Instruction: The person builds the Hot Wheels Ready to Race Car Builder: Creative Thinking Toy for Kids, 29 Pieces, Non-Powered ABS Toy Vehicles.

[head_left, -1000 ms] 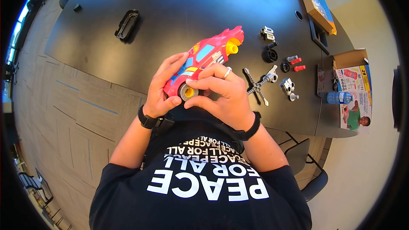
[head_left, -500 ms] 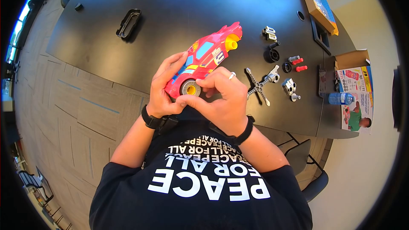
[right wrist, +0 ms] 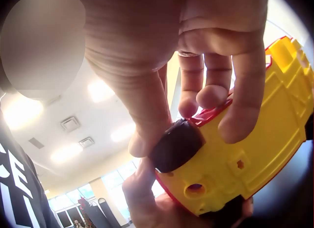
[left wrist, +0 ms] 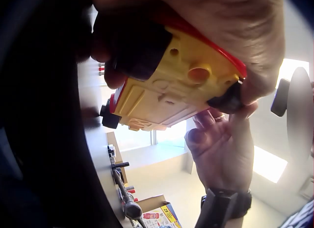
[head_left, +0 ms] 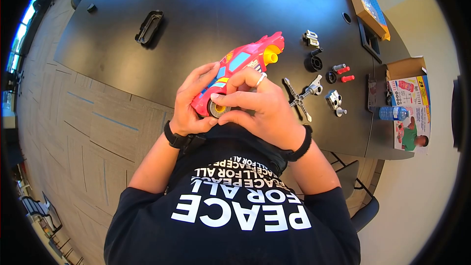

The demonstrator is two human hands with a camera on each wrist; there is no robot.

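A red toy car (head_left: 240,61) with blue windows is held above the table's near edge. My left hand (head_left: 191,105) grips its near end from the left side. My right hand (head_left: 262,105) pinches a dark wheel (head_left: 218,109) with a yellow centre, thumb and index finger at its rim. In the right wrist view the same black wheel (right wrist: 176,145) sits at the corner of the car's yellow underside (right wrist: 260,144), and the other fingers bend over the car's side. At the far end, a yellow hub (head_left: 271,57) shows without a wheel.
Right of the hands lie a grey cross-shaped part (head_left: 298,99), a silver engine-like piece (head_left: 333,99), red pegs (head_left: 347,78) and a black wheel (head_left: 313,63). A water bottle (head_left: 392,113) lies by an open box (head_left: 409,93). A black tray-like part (head_left: 148,28) lies at left.
Half a second ago my right fingers had curled back from the wheel, showing more of the car's side; now they are round its rim again. The car has shifted slightly right.
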